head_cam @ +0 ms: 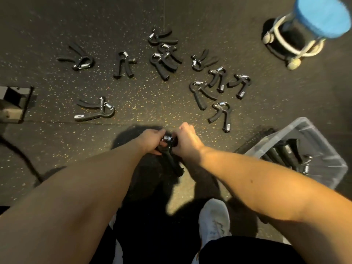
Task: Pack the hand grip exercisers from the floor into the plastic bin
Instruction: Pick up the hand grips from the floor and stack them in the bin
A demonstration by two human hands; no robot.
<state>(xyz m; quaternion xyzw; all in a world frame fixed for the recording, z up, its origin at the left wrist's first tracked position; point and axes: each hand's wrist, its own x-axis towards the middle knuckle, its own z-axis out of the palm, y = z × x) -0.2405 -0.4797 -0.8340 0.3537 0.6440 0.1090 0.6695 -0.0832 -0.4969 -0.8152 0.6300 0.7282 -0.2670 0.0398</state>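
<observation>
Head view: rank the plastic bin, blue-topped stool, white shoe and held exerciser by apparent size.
1. plastic bin and blue-topped stool, about alike; stool cropped.
2. white shoe, though nearer the camera.
3. held exerciser, partly hidden.

A gym is suggested by the speckled rubber floor [133, 103], grips [160, 70] scattered toward 12 o'clock, and a steel foot [11, 109] at 9 o'clock.

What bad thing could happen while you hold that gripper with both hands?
The left hand and right hand both grip the gripper right by its spring, so a finger might get pinched. More grippers lie on the floor close to the bin; stepping on one could cause a stumble.
</observation>
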